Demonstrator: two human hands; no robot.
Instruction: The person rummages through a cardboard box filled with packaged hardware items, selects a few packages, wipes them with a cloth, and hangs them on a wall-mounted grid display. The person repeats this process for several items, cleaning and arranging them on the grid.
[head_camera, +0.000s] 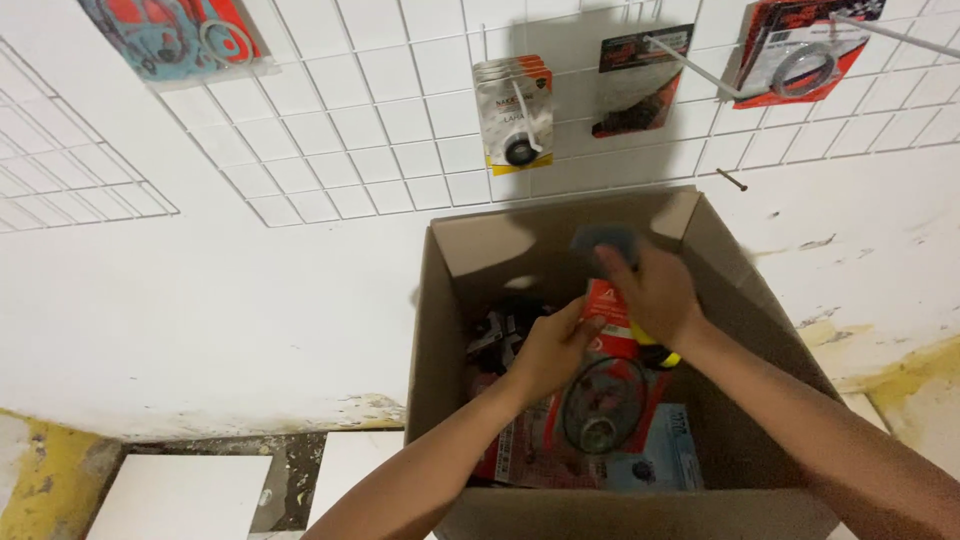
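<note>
Open cardboard box against white wall, left hand and right hand both gripping red flat packet above packets inside, carded packs hung on wire grid

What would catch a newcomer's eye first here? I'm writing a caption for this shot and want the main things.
The open cardboard box in the middle, with both hands inside: the left hand and right hand grip a red packet above more packaged parts. Behind it, a white wire grid on the wall carries hanging packets, one with a ring-shaped part just above the box.
</note>
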